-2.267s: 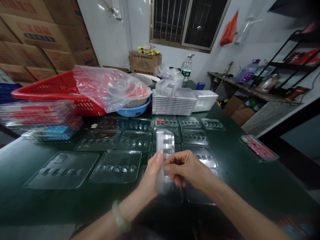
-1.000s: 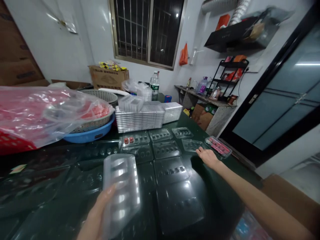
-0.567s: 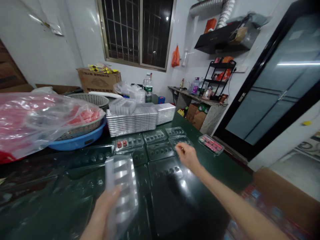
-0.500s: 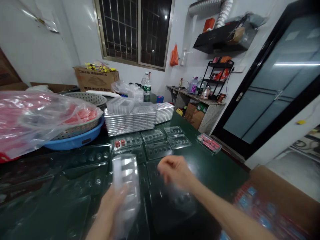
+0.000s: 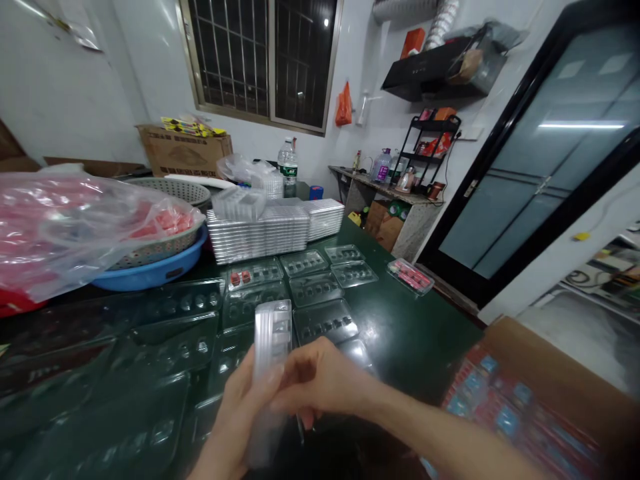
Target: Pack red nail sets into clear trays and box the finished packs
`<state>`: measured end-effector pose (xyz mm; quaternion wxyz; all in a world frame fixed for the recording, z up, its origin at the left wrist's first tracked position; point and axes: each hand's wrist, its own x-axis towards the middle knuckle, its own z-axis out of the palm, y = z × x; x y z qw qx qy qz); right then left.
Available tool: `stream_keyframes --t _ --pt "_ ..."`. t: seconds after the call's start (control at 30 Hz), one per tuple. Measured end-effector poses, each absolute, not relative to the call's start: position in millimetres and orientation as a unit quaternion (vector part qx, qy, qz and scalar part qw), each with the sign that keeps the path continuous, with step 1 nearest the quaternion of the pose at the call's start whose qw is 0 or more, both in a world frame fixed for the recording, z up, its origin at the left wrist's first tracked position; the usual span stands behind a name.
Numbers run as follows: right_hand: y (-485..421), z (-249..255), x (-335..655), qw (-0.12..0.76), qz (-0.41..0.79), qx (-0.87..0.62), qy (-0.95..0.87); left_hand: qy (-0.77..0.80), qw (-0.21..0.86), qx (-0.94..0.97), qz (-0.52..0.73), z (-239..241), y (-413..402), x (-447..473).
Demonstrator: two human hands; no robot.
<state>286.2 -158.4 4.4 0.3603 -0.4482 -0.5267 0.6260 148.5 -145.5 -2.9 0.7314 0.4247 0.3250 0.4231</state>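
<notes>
My left hand (image 5: 239, 408) is wrapped round a small upright stack of clear plastic blister trays (image 5: 273, 330), held above the table. At the stack's right edge, my right hand (image 5: 327, 381) has its thumb and fingers pinched together on a tray; motion blur hides the exact grip. Several clear trays (image 5: 326, 321) with moulded hollows lie in rows on the dark green table (image 5: 400, 347) around my hands. One tray (image 5: 263, 273) in the back row has two red pieces in its left end.
Tall stacks of clear trays (image 5: 260, 233) stand at the back. Left of them, a plastic bag of red items (image 5: 90, 220) rests over a basket and blue basin (image 5: 150, 275). A filled tray (image 5: 411, 276) lies at the right edge. An open carton (image 5: 560, 373) of red-and-blue packets is lower right.
My right hand has moved left from over the table to the stack in my left hand. Another tray now lies flat in the near right row. The view has shifted slightly.
</notes>
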Motion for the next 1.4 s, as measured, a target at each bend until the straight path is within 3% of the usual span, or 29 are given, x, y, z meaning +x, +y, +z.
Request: stream_keyframes --t 1.03,1.4 --pt "-159.8 0.1 274.6 0.399 0.613 -0.464 -0.500 0.335 0.769 0.353 0.414 -11.7 -146.2 144.6" --pt "-158.0 -5.9 284.5 0.402 0.628 -0.437 -0.503 0.329 0.740 0.414 0.416 -12.2 -142.8 149.5"
